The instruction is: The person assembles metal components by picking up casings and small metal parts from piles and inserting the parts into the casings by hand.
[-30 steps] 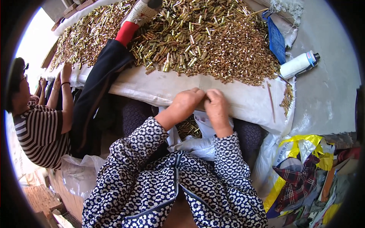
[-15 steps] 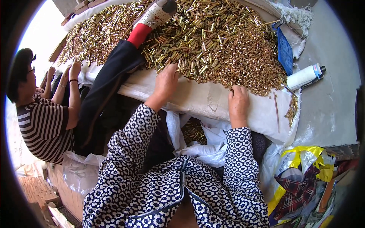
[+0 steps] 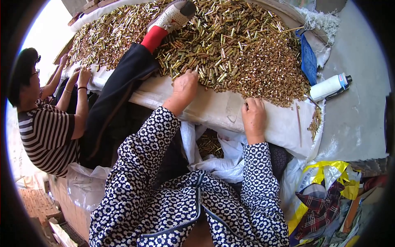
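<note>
A wide heap of brass-coloured metal tubes point(image 3: 222, 45) covers the cloth-topped table, with small nut-like metal pieces point(image 3: 271, 68) massed at its right. My left hand point(image 3: 186, 88) is at the heap's near edge, fingers closed and touching the tubes; whatever they pinch is hidden. Further right, my right hand point(image 3: 254, 117) rests over the pale cloth point(image 3: 214, 103), just short of the nut-like pieces. Its fingers are curled, and a small dark piece shows between thumb and forefinger, too small to name. Below the table edge, an open white sack point(image 3: 230, 160) holds more metal tubes.
A leg in dark trousers with a white shoe point(image 3: 173, 16) reaches across the heap. At left sits a co-worker point(image 3: 49, 136) in a striped shirt, hands at the table. A white bottle point(image 3: 329, 87), a blue plastic piece point(image 3: 307, 57) and a thin stick point(image 3: 298, 123) lie right.
My right hand has drawn back from the nut-like pieces toward me, onto the cloth. My left hand has shifted slightly right along the heap's edge. The co-worker's hands have moved a little.
</note>
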`<state>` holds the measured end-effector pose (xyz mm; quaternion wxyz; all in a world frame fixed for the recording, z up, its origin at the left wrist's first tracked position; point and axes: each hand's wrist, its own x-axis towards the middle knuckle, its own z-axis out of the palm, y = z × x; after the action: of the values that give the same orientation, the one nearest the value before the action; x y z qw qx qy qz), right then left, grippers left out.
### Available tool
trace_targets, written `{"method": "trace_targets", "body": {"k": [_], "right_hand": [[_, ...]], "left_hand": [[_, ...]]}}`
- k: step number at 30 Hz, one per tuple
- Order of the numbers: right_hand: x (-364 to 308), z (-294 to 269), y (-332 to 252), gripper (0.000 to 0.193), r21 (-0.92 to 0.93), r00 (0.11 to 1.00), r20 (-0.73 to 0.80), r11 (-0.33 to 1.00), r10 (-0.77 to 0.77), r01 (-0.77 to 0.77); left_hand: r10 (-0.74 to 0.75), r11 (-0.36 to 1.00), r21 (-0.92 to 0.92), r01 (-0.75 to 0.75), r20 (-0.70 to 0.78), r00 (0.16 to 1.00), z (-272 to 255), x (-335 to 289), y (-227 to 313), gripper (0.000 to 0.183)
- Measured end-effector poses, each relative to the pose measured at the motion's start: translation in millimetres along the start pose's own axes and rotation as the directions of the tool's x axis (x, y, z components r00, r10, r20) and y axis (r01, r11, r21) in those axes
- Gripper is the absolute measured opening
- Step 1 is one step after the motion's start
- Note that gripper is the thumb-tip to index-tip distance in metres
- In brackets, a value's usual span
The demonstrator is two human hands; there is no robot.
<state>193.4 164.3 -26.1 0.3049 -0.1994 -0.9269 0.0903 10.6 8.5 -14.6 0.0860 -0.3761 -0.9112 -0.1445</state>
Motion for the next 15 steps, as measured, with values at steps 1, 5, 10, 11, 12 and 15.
{"method": "trace_targets", "body": {"k": [1, 5, 10, 11, 12, 15], "right_hand": [[0, -1, 0, 0.008, -0.002, 1.000, 0.001, 1.000, 0.003, -0.003], [2, -2, -4, 0.006, 0.043, 1.000, -0.014, 0.999, -0.008, 0.009], [-9, 4, -8, 0.008, 0.173, 0.996, -0.083, 0.985, 0.035, -0.020], [-8, 4, -10, 0.010, 0.382, 0.995, -0.045, 0.921, 0.094, -0.070], [-9, 5, -13, 0.012, 0.571, 0.989, 0.005, 0.812, 0.145, -0.122], [-20, 8, -26, 0.016, 0.818, 0.917, 0.338, 0.416, 0.213, -0.398]], "left_hand": [[0.015, 1.000, 0.001, -0.015, 0.015, 1.000, -1, 0, 1, 0.011], [0.011, 0.999, -0.037, -0.012, -0.036, 0.999, 3, -1, -3, 0.010], [0.025, 0.970, -0.239, -0.038, -0.055, 0.998, -3, -23, 11, 0.011], [0.112, 0.947, -0.303, -0.109, -0.008, 0.994, -3, -27, 14, 0.012], [0.201, 0.913, -0.369, -0.175, 0.032, 0.979, -3, -31, 16, 0.012], [0.217, 0.843, -0.501, -0.194, -0.013, 0.976, -1, -41, 11, 0.012]]}}
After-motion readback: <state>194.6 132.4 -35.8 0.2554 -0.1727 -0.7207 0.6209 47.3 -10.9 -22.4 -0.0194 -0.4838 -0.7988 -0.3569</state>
